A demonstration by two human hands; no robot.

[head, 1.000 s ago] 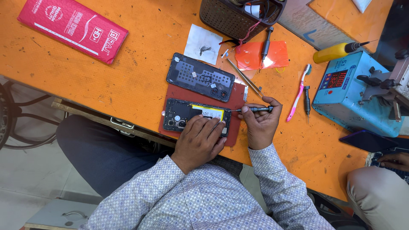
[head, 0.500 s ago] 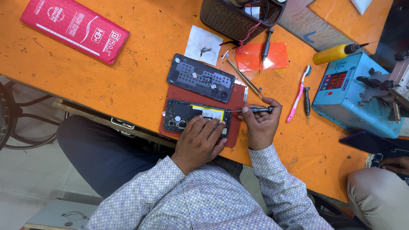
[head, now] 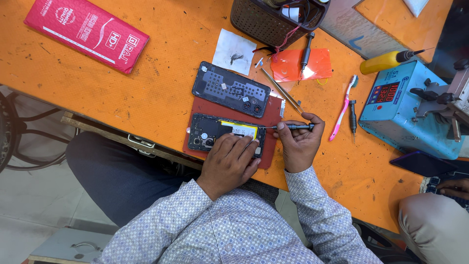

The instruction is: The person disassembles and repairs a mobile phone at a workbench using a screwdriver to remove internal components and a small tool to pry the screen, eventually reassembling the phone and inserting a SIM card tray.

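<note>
Phone [head: 215,133]: opened, back off, lying flat on a red mat [head: 273,113] at the counter's [head: 161,93] near edge
Left hand [head: 229,161]: palm down on the phone's lower end, fingers spread and pressing; grip holds it flat, nothing clasped
Right hand [head: 299,144]: grip closed round a screwdriver [head: 288,127]; shaft level, tip at the phone's right edge
Back cover [head: 230,89]: just above the phone, partly on the mat
Further out: toothbrush [head: 343,108] right of the hand; blue box [head: 408,110] beyond it; red packet [head: 85,32] far left

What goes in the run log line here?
left hand steadies opened black phone | right hand holds slim dark screwdriver | red mat
</note>
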